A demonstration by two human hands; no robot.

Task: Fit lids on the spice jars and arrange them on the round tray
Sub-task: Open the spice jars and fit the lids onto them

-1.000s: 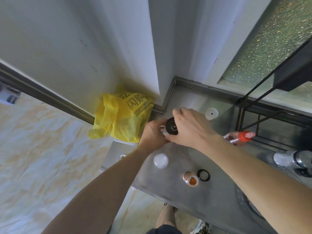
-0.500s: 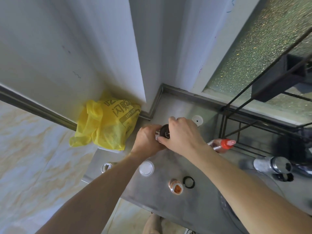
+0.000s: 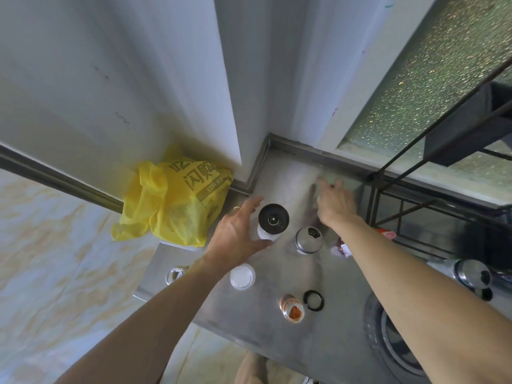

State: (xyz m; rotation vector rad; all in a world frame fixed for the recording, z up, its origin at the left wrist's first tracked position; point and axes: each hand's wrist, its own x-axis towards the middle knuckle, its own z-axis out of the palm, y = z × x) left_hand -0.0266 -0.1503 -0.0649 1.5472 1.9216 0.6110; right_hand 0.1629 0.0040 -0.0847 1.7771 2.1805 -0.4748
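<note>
Landmark: black-lidded jar (image 3: 273, 221), upright on the steel counter (image 3: 277, 339). Nearer than it: open chili jar (image 3: 291, 308), black ring (image 3: 313, 300) beside that, open white jar (image 3: 242, 276). Left hand (image 3: 235, 235) at its left side, fingers spread, thumb curved under. Right hand (image 3: 336, 202) beyond it, blurred, fingers outstretched.

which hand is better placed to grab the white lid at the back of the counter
Right. The right hand already reaches over the back of the counter where that lid lay; the left hand is beside the black-lidded jar.
</note>
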